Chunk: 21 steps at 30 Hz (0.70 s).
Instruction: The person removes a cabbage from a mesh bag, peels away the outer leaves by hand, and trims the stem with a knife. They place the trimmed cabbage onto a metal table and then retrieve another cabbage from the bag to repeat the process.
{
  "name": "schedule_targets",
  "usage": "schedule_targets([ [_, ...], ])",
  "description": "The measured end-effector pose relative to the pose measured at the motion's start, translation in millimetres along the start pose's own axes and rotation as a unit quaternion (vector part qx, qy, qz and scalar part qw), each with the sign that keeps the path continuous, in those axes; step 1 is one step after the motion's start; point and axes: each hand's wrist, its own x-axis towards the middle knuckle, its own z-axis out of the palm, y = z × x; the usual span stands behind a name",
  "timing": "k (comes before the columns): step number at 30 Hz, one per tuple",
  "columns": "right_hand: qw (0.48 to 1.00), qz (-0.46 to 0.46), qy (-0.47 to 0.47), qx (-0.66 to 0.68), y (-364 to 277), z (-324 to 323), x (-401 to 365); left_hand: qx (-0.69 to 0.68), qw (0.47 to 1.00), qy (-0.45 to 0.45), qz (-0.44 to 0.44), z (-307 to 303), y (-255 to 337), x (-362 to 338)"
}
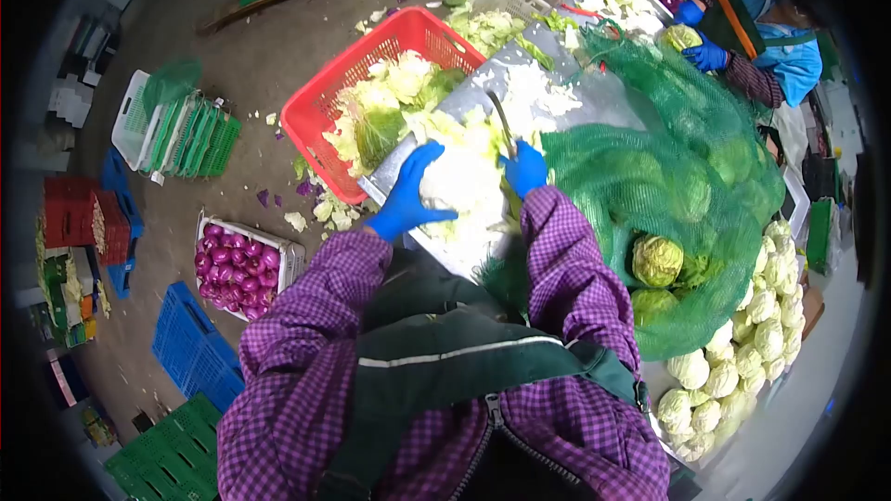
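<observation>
My left hand point(408, 193), in a blue glove, cups the near-left side of a pale cabbage point(457, 178), with thumb and fingers spread around it. My right hand point(525, 170), gloved in blue too, is closed around the handle of a curved knife point(499, 113), whose dark blade points up and away just right of the cabbage. Glare washes out much of the cabbage and the metal table point(603, 104) under it. Beyond my left hand, a red crate point(311, 121) holds loose cabbage leaves. A green mesh sack point(650, 153) with several cabbages lies to the right of my right hand.
Trimmed cabbages point(724, 376) are piled at the lower right. A white crate of purple onions point(239, 264) and a blue pallet point(190, 343) stand on the floor at left. At the upper right, a co-worker's gloved hand point(707, 54) is at another cabbage point(682, 36).
</observation>
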Motion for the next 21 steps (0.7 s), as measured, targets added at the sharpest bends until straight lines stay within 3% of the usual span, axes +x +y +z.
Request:
schedule_targets([
  [1,0.998,0.032,-0.043,0.013,1.0,-5.8,-0.4,0.001,1.000,-0.007,0.008,-2.9,-1.3,-2.9],
  [4,0.993,0.065,-0.059,0.082,-14.0,-22.0,-13.6,-0.021,1.000,-0.009,-0.019,-3.3,1.8,-2.0],
  [6,0.989,-0.072,0.043,0.124,-35.1,-32.5,-16.9,-0.022,0.999,-0.012,-0.027,3.0,10.7,11.3],
  [7,0.989,-0.068,0.041,0.124,-38.7,-35.5,-19.3,-0.007,0.998,0.015,-0.056,9.9,15.5,12.8],
  [9,0.980,-0.162,-0.029,0.113,-48.4,-45.3,-15.4,0.007,0.996,0.039,-0.083,17.3,21.3,18.1],
  [10,0.986,-0.104,-0.100,0.083,-61.6,-57.8,-14.1,0.009,0.995,0.049,-0.087,20.4,22.5,19.4],
  [13,0.982,-0.110,-0.143,0.051,-58.4,-56.4,3.6,0.007,0.994,0.055,-0.096,20.5,16.8,21.6],
  [16,0.982,-0.096,-0.104,0.122,-48.8,-36.7,15.4,-0.013,0.994,0.044,-0.099,18.0,8.8,29.2],
  [18,0.988,-0.083,-0.077,0.100,-38.4,-31.0,20.7,-0.031,0.994,0.037,-0.099,13.1,7.1,30.1],
  [19,0.993,-0.072,-0.053,0.078,-29.2,-26.9,21.7,-0.009,0.997,-0.006,-0.071,8.6,9.1,27.4],
  [20,0.991,-0.041,-0.089,0.089,-18.3,-26.5,24.5,0.015,0.998,-0.049,-0.041,2.4,9.6,26.6],
  [21,0.991,-0.041,-0.085,0.091,-19.9,-31.3,27.4,0.017,0.998,-0.051,-0.038,-3.0,6.6,28.2],
])
